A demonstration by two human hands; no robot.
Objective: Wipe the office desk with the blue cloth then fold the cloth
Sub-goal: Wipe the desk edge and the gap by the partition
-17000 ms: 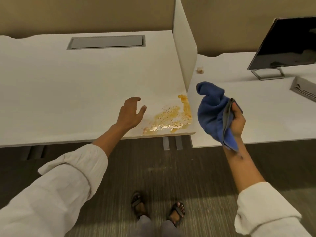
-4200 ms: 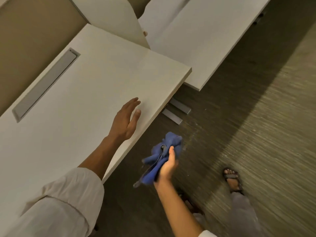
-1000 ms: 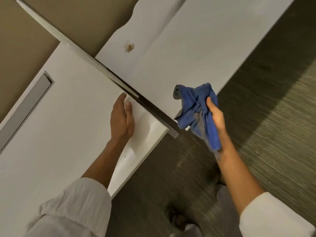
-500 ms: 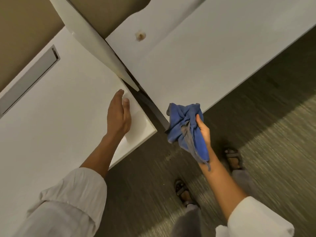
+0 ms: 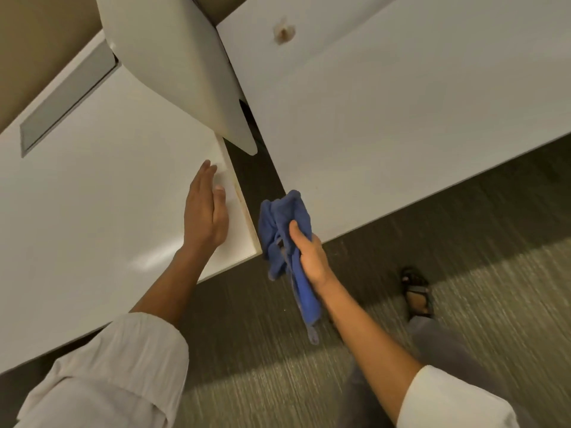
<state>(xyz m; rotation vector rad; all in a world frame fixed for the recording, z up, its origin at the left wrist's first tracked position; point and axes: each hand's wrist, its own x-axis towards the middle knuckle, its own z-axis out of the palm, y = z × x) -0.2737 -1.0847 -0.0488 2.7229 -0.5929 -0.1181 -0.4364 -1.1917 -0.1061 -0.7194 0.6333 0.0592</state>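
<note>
The white office desk (image 5: 92,211) fills the left of the head view. My left hand (image 5: 205,211) lies flat on it near its right front corner, fingers together, holding nothing. My right hand (image 5: 309,251) grips the bunched blue cloth (image 5: 282,220) in the gap just off that corner, above the floor. The cloth's upper end sits against the desk's right edge, where a thin brownish streak runs; its tail hangs down below my wrist.
A white divider panel (image 5: 179,63) stands between this desk and the neighbouring white desk (image 5: 386,103), which carries a small brown spot (image 5: 282,32). A grey cable hatch (image 5: 66,97) lies at the desk's back. My sandalled foot (image 5: 417,295) is on the carpet.
My right hand has moved left and down with the cloth, from over the neighbouring desk to the desk's right edge. My left hand stays flat near the corner. The view has shifted.
</note>
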